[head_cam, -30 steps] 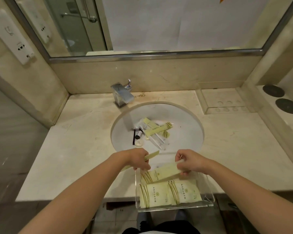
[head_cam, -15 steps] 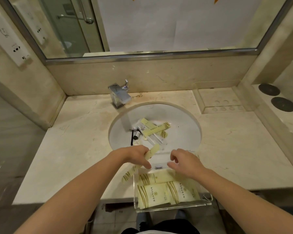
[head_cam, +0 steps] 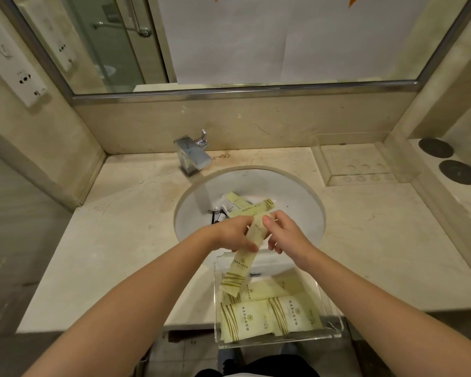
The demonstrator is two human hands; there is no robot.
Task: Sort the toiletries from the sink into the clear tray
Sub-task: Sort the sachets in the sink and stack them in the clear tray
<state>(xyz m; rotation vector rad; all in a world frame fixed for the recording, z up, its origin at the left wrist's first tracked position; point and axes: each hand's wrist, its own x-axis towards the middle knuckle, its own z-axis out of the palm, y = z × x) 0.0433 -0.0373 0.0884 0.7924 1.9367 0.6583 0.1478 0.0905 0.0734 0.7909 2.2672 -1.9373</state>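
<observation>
Over the sink (head_cam: 297,191), my left hand (head_cam: 233,235) grips a long yellow sachet (head_cam: 242,263), right hand (head_cam: 282,234) pinching its top (tray (head_cam: 335,326) overhangs the worktop (head_cam: 120,240)); a careless drop could tip it

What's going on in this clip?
A person is sorting hotel toiletries at a bathroom sink. Both the left hand and the right hand grip a long yellow packet, held above the clear tray. The tray already holds several packets. More toiletries lie in the sink.
</observation>
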